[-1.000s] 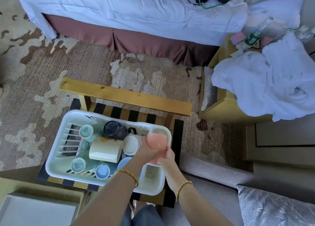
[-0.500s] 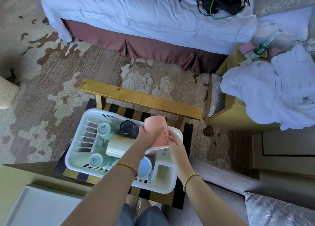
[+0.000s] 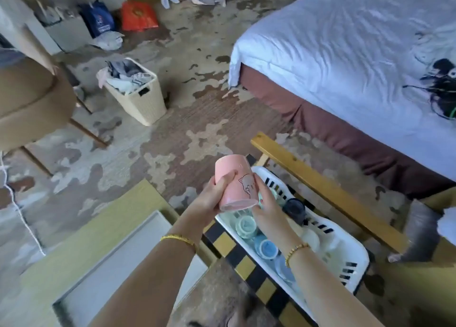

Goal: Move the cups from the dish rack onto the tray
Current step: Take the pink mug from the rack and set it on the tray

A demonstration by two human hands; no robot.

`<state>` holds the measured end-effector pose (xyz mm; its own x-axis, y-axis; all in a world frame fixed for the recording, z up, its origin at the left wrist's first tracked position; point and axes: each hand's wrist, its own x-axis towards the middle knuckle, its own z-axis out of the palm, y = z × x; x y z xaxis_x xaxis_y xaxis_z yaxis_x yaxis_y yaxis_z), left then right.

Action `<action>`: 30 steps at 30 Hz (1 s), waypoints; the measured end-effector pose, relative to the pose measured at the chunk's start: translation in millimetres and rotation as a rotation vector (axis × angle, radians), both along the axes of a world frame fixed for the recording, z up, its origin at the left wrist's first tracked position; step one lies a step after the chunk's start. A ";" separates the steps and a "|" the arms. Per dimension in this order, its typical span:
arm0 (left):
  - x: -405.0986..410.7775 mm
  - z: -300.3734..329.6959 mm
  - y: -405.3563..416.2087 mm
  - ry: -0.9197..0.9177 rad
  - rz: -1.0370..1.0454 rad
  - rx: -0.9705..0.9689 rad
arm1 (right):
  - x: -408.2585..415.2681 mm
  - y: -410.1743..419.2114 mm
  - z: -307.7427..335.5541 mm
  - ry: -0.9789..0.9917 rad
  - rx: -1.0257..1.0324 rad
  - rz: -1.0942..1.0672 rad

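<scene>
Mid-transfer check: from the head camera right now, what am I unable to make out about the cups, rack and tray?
- Pink cup: held mouth-down by left hand and right hand; its inside is unseen.
- Dish rack: the right forearm and the pink cup cover part of it, so the count of cups left is uncertain.
- Tray: its near end is hidden by the left forearm.
- Dark cup: blurred, so no detail shows.

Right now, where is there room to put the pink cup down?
The white tray, lower left beside the wooden edge, shows a bare floor wherever it is in view, so the pink cup, held by the left hand and right hand, could land there. The dish rack is crowded with cups.
</scene>
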<state>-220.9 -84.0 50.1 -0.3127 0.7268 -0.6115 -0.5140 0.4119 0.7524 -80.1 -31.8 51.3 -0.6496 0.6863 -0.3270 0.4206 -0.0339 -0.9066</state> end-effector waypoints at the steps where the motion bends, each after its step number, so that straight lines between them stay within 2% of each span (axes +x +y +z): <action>1: -17.4 1.8 -21.0 -0.017 0.052 -0.001 | -19.4 -14.9 1.7 -0.004 0.029 0.085; 6: -81.5 5.9 -135.3 -0.050 0.330 -0.023 | -97.5 -91.8 3.3 0.010 0.167 0.369; 9: -110.2 -5.6 -202.1 -0.109 0.489 -0.046 | -132.5 -129.3 -13.2 -0.033 0.427 0.559; 12: -122.7 -20.8 -254.4 -0.153 0.587 -0.058 | -158.2 -160.3 -37.7 -0.058 0.586 0.706; 16: -122.4 -56.5 -296.2 -0.170 0.652 -0.043 | -191.3 -189.3 -79.0 -0.035 0.836 0.938; 20: -121.3 -118.8 -325.7 -0.284 0.823 0.100 | -216.8 -205.5 -133.4 0.031 1.051 1.052; 23: -121.6 -175.0 -344.6 -0.293 0.927 0.140 | -226.0 -219.4 -176.1 0.132 0.991 1.139; 26: -123.3 -223.2 -364.4 -0.252 0.995 0.137 | -223.5 -238.1 -220.5 0.244 0.961 1.121; 30: -122.0 -263.1 -388.9 -0.009 1.034 0.127 | -219.7 -264.0 -270.5 0.183 0.832 1.060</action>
